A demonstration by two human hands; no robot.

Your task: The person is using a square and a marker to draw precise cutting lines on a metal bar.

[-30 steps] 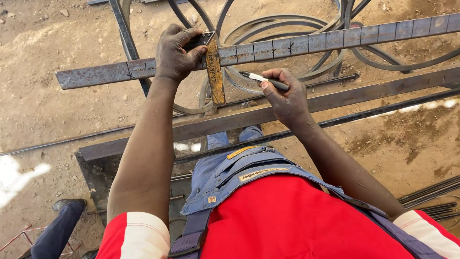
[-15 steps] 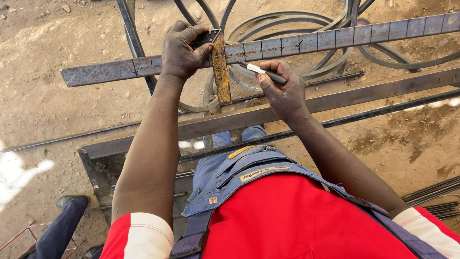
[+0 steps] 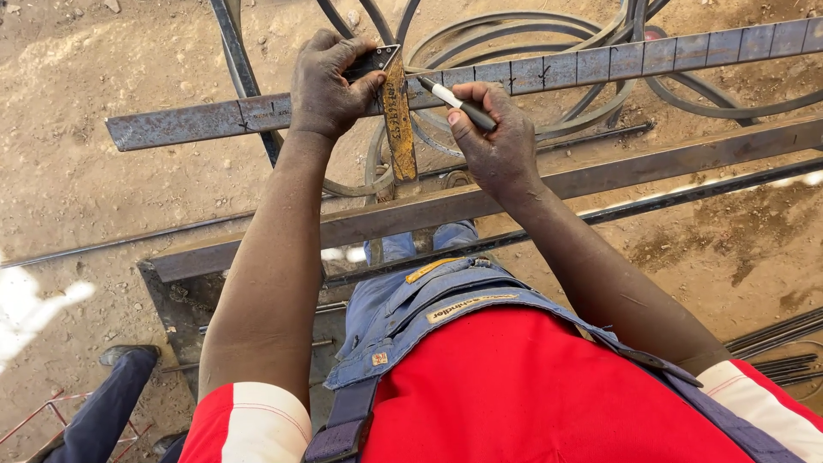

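Observation:
A long flat steel bar runs across the top of the view, crossed by several marked lines. My left hand presses the dark stock of a try square against that bar, its yellow rusty blade pointing toward me. My right hand grips a black and white marker with its tip touching the bar just right of the blade.
A heavier angle-iron frame lies below the flat bar, over sandy ground. Curved steel rods sit behind the bar. Thin rods lie at the right. Another person's leg and shoe show at lower left.
My right hand has brought the marker up from below the bar until its tip rests on the bar beside the square's blade. My left hand kept the square in place.

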